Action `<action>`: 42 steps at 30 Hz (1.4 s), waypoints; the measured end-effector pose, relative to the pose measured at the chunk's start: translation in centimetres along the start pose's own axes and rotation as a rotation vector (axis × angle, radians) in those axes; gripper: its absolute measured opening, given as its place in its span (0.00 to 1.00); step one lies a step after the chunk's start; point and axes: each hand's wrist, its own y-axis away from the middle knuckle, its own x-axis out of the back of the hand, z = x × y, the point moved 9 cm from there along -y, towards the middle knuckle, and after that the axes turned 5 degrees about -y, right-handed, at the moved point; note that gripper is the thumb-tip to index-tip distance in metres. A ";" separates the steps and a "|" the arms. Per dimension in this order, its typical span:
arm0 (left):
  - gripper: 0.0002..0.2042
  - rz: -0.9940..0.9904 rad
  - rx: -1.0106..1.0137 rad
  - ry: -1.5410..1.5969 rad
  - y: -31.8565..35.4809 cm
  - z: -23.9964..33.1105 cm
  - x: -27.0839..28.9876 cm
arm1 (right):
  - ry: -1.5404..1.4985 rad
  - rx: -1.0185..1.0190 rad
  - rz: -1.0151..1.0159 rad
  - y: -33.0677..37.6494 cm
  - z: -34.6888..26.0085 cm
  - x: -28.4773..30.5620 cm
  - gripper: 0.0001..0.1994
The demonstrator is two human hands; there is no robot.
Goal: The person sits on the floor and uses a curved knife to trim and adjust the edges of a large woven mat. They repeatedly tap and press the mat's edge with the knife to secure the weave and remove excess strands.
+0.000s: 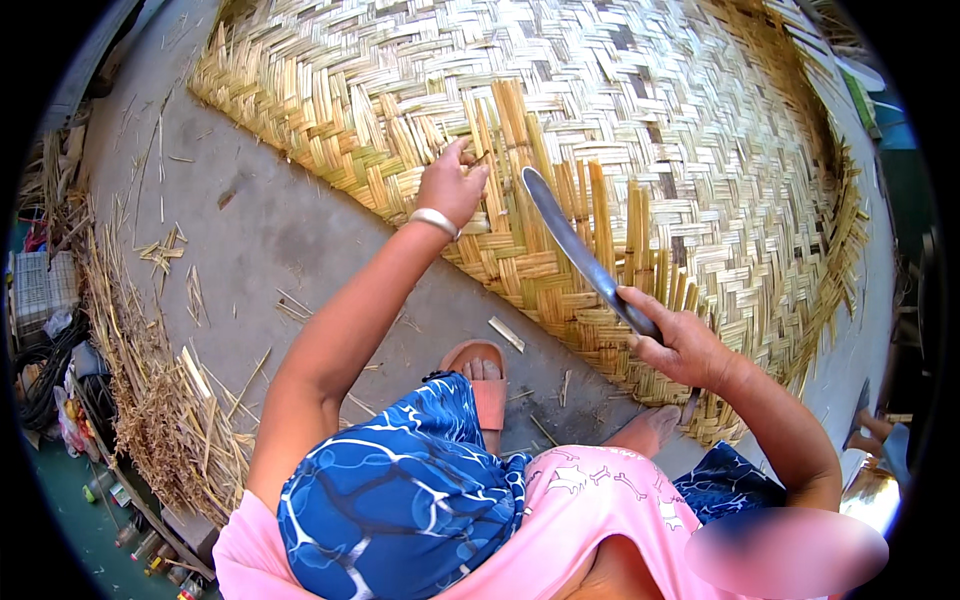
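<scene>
Left hand (pixel 452 185), grip pinched closed on the end of a loose bamboo strip (pixel 478 128) just above the fingertips, at the edge of the woven mat (pixel 650 100). Best to hold this strip flat and tight. Right hand (pixel 680 345), grip closed around the handle of the long knife (pixel 575 245), blade pointing up-left toward the other grip. Better to keep the edge well apart from those fingers.

Sunlit concrete floor (pixel 260 240), scattered straw (pixel 150 400)

Grey concrete floor (pixel 270 240) bears woven bamboo mat (pixel 640 110), straw scraps (pixel 160 410).
</scene>
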 end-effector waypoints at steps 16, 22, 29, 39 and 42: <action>0.05 -0.047 0.378 0.121 -0.1 -6.1 -1.7 | -0.457 0.063 -0.099 -9.3 -5.1 0.2 0.28; 0.07 -0.147 0.500 0.521 1.2 -5.4 -2.0 | -0.348 -0.036 -0.060 -12.4 -5.0 2.5 0.26; 0.08 -0.168 0.596 0.696 1.2 -4.6 -1.8 | -0.151 -0.053 -0.036 -12.2 -5.8 2.4 0.26; 0.12 -0.166 0.660 0.625 1.3 -3.9 -1.8 | 0.164 -0.023 0.204 -14.6 -7.4 0.6 0.22; 0.12 -0.199 0.764 0.681 2.8 -3.0 -2.5 | 0.199 -0.029 0.237 -14.7 -6.7 0.6 0.22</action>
